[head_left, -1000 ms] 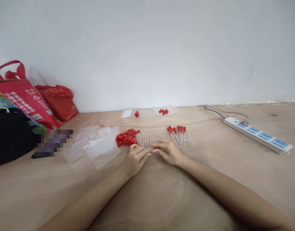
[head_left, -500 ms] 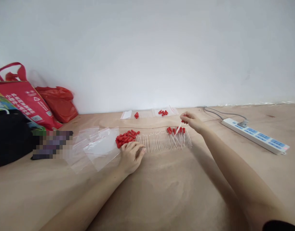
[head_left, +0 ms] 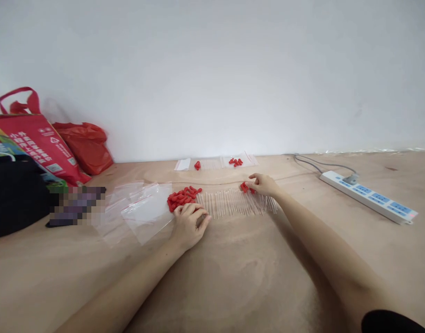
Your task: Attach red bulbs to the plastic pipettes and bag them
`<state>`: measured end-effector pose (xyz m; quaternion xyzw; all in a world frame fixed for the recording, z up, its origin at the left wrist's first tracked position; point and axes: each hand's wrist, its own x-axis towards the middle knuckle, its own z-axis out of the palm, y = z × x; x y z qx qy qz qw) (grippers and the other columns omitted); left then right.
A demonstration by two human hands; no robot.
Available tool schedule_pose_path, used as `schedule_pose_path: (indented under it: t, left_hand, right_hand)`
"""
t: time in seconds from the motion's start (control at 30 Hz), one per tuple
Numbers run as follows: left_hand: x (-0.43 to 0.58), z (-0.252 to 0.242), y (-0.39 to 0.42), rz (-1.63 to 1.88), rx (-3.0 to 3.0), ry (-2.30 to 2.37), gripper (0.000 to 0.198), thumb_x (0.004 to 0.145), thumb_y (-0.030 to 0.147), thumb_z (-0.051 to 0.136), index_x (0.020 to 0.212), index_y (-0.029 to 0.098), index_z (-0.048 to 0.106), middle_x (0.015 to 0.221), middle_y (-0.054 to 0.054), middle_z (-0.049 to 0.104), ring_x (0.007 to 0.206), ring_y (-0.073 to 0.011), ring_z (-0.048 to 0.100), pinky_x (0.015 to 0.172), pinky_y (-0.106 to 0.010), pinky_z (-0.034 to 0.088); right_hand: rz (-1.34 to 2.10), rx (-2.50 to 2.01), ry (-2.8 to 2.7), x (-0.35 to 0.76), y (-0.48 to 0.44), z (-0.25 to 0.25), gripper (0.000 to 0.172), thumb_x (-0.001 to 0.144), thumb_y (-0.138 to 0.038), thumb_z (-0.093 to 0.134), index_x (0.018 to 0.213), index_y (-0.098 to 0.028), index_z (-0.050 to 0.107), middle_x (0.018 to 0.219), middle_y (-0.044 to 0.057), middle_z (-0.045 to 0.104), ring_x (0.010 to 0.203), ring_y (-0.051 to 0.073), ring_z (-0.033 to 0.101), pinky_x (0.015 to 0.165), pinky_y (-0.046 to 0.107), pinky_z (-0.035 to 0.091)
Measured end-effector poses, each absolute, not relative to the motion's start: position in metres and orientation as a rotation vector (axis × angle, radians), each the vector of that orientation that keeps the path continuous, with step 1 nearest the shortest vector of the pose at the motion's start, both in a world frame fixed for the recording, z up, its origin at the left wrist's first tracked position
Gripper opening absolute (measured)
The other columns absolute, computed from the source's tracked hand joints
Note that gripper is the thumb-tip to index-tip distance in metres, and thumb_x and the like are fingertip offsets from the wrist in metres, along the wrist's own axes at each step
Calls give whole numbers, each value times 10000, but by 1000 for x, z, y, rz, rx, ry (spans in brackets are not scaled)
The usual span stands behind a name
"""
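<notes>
A pile of red rubber bulbs (head_left: 183, 196) lies on the wooden table (head_left: 233, 268), left of a row of clear glass tubes (head_left: 224, 203). At the row's right end lie finished droppers with red bulbs (head_left: 245, 187). My right hand (head_left: 264, 185) rests over them, its fingers pinched on one dropper that lies low among the others. My left hand (head_left: 190, 224) sits on the table just below the bulb pile, at the left end of the tubes. Its fingers are curled, and what they hold is hidden.
Several clear zip bags (head_left: 143, 210) lie left of the bulbs. Small bags with red bulbs (head_left: 236, 161) sit by the wall. A white power strip (head_left: 368, 194) with its cable is at the right. Red bags (head_left: 42, 143), a black bag (head_left: 14, 199) and a blurred object (head_left: 75, 206) stand at the left.
My hands met over one dropper, then parted. My right hand carried the dropper up and right, then lowered it onto the finished group. My left hand settled by the bulb pile.
</notes>
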<state>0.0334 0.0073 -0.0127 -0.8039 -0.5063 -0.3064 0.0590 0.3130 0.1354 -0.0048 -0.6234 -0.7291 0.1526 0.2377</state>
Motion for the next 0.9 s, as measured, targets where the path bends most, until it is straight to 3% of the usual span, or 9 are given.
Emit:
schedule_pose_path:
  t: [0.3, 0.53, 0.9]
  left_hand:
    - [33, -15, 8, -865, -2310, -1541, 102, 764, 245, 541, 702, 203, 611, 791, -37, 601, 791, -213, 511, 728, -393, 287]
    - [40, -7, 27, -749, -2137, -1632, 100, 732, 256, 548, 667, 193, 589, 825, -65, 592, 832, -250, 482, 710, -409, 283]
    - [29, 18, 56, -543, -1940, -1944, 171, 709, 337, 531, 737, 196, 624, 953, -126, 556, 945, -326, 431, 774, -486, 276]
  right_hand:
    - [179, -1920, -1647, 354, 97, -16, 266, 744, -379, 465, 790, -161, 610, 600, 21, 594, 561, 136, 532, 521, 224, 331]
    - [310, -2165, -1641, 363, 81, -18, 384, 687, -533, 511, 692, -171, 640, 673, 90, 646, 671, 206, 593, 548, 258, 371]
    - [426, -2250, -1760, 347, 84, -10, 372, 705, -453, 481, 477, -177, 582, 519, 77, 590, 558, 199, 575, 506, 267, 360]
